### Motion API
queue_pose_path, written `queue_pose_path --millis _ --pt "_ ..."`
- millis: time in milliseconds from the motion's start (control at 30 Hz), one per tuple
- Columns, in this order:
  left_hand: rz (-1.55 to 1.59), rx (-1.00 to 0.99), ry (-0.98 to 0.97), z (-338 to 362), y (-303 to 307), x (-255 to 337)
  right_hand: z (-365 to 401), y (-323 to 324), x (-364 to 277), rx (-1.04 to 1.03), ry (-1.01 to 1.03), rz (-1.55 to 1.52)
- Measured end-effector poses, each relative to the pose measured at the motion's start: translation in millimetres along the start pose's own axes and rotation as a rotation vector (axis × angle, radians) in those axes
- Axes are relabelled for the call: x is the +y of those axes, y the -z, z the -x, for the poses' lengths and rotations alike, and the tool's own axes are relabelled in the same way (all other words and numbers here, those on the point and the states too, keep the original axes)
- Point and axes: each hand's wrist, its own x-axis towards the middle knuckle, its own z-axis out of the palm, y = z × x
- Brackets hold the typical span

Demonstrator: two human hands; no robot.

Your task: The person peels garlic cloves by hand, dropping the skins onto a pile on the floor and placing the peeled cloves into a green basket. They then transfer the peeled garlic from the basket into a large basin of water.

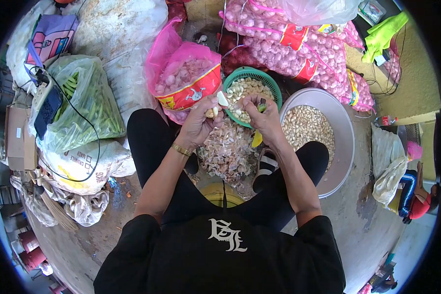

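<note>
Our left hand (205, 116) is partly curled, its thumb and fingers pinching garlic cloves (213, 112); the white piece (222, 99) at its fingertips slants, long axis running forward-left to back-right, narrower end forward. Our right hand (259, 115), just beside it, is closed around a small dark-and-green object (262, 106), whose pointing we cannot tell, with the green basket (277, 92) of peeled cloves just beyond both hands.

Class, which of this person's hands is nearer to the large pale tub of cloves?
Right. The right hand is just to the left of the tub; the left hand is farther left, beside the open pink sack.
</note>
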Motion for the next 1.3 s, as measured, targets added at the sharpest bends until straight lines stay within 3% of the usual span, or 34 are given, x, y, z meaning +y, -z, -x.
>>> queue_pose_path --millis 67,133,367,433,567,767,833,1033,1167,1300 --pt "-0.001 -0.009 -0.004 1 -2 -1 1 -1 1 0.006 0.011 0.037" --pt "-0.149 0.089 -0.006 0 -6 -3 -2 -2 4 -0.013 0.167 0.141" --pt "-0.214 0.07 -0.005 -2 -6 -5 4 -7 -7 -0.059 0.162 0.127" --pt "-0.23 0.059 0.003 0 -8 -4 7 -8 -12 -0.079 0.057 0.036" --pt "-0.203 0.064 0.001 0 -9 -2 5 -5 -6 -0.074 0.042 -0.002" --pt "-0.204 -0.052 0.051 -5 4 -4 1 -7 3 -0.046 0.187 0.088" --pt "-0.197 -0.025 0.059 -4 -2 -4 -1 -9 7 0.009 0.372 0.226" --pt "-0.188 0.136 0.01 -7 -8 -13 0 -11 16 0.098 0.459 0.325" --pt "-0.259 0.105 0.042 -6 -6 -17 1 -12 18 0.125 0.445 0.329" --pt "-0.261 0.15 0.063 -3 -11 -13 3 -10 8 0.075 0.3 0.247"
